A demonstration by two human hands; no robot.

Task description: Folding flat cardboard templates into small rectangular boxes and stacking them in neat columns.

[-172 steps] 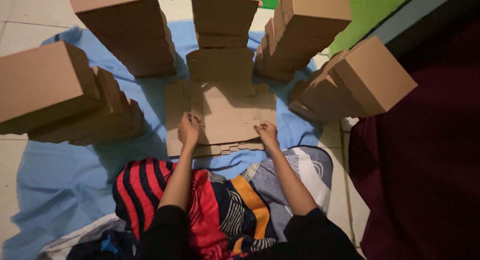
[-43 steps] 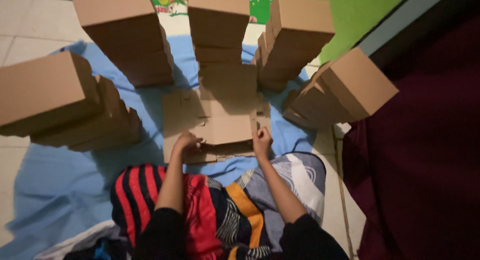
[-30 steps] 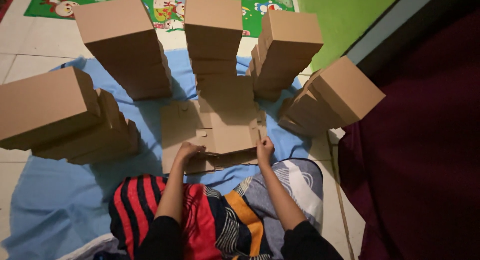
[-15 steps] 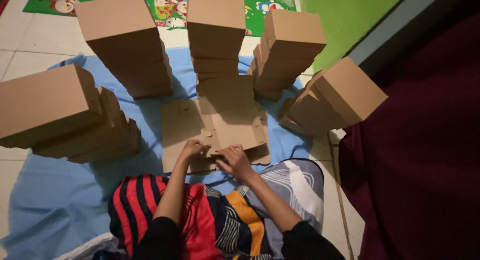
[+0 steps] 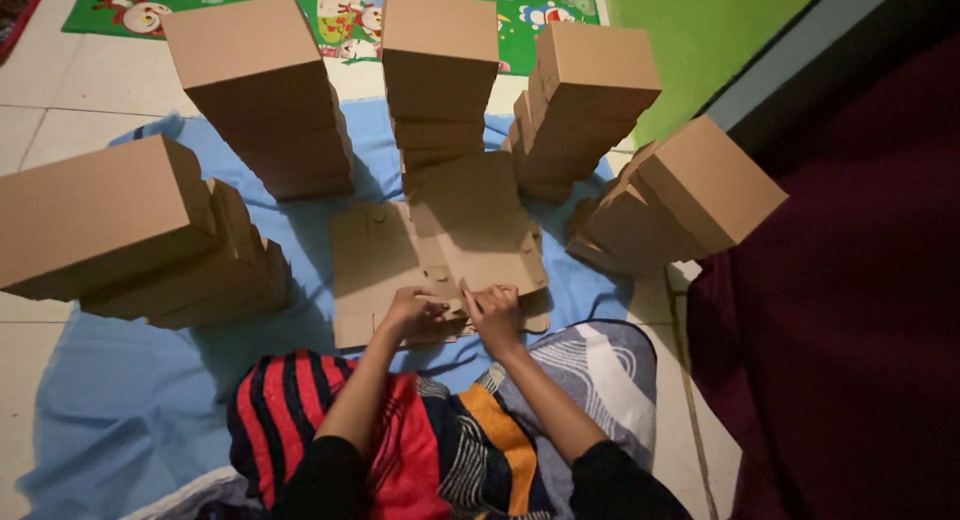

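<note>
A flat, unfolded brown cardboard box blank (image 5: 400, 255) lies on the blue cloth (image 5: 130, 400) in front of my knees. One panel (image 5: 480, 220) of it is raised and tilted toward the stacks behind. My left hand (image 5: 415, 312) and my right hand (image 5: 493, 315) sit close together on the near edge of the blank, fingers curled and pinching a small flap there. My striped, multicoloured lap cloth (image 5: 420, 450) lies just below both hands.
Several tall stacks of folded brown cardboard boxes ring the blank: far left (image 5: 110, 220), back left (image 5: 260, 90), back middle (image 5: 440, 70), back right (image 5: 590, 90), and a leaning stack at right (image 5: 690, 195). A dark red surface (image 5: 850, 310) fills the right side; a patterned green mat (image 5: 470, 10) lies beyond.
My right hand has slid left along the near edge of the blank until it meets my left hand. The head view has tilted up a little, showing more of the stacks and the mat.
</note>
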